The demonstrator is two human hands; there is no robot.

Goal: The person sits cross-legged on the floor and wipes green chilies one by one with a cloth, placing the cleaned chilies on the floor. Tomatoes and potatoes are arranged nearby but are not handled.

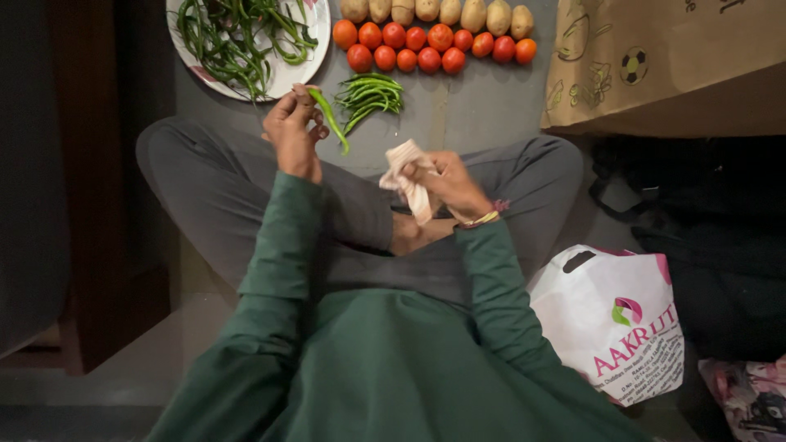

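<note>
As the person sits cross-legged on the floor, seen from above, the left hand (pixel 293 131) is raised in front of the left knee with its fingers pinched together around one end of a single green chilli (pixel 329 119), which hangs slanting down and to the right from the fingertips. The left forearm, in a green sleeve, runs straight up from the lap to that hand. The right hand (pixel 449 182) rests lower, over the crossed legs, with the wrist bent inward; its fingers are curled closed on a crumpled pale striped cloth (pixel 409 178), whose loose ends stick out above and below the grip. A bangle sits at the right wrist. Just beyond the held chilli lies a small heap of green chillies (pixel 370 96) on the grey floor, and farther left a white plate (pixel 318 37) carries a larger tangle of them. Rows of red tomatoes (pixel 426 47) and potatoes (pixel 442 11) lie beyond. A white carrier bag (pixel 614 319) stands beside the right elbow.
</note>
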